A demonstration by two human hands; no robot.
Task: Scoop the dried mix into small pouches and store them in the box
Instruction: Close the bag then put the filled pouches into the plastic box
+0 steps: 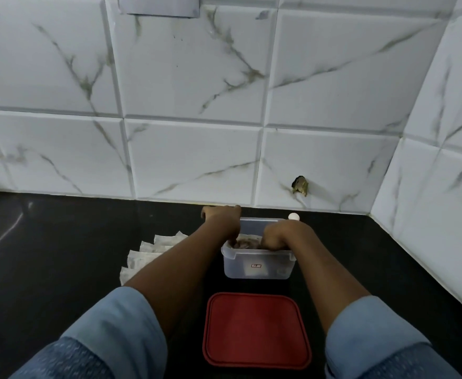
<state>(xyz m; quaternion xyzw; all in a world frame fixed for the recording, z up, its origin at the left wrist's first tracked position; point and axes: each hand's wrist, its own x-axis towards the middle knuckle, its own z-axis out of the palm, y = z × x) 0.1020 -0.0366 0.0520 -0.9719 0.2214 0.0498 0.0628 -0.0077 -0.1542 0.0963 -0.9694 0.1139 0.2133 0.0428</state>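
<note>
A clear plastic box point(258, 265) stands on the black counter near the wall, with brown dried mix point(247, 243) inside. My left hand point(220, 218) bends over the box's left rim, its fingertips dipping down into the mix. My right hand point(277, 236) reaches into the right side of the box with its knuckles up and its fingers curled downward and hidden. A small white round knob point(293, 216) shows just behind my right hand. Several white pouches point(146, 251) lie fanned out on the counter to the left, partly under my left forearm.
A red lid point(256, 329) lies flat on the counter in front of the box, between my forearms. White marbled tile walls point(191, 149) close off the back and the right side. The black counter point(60, 242) stretches away to the left.
</note>
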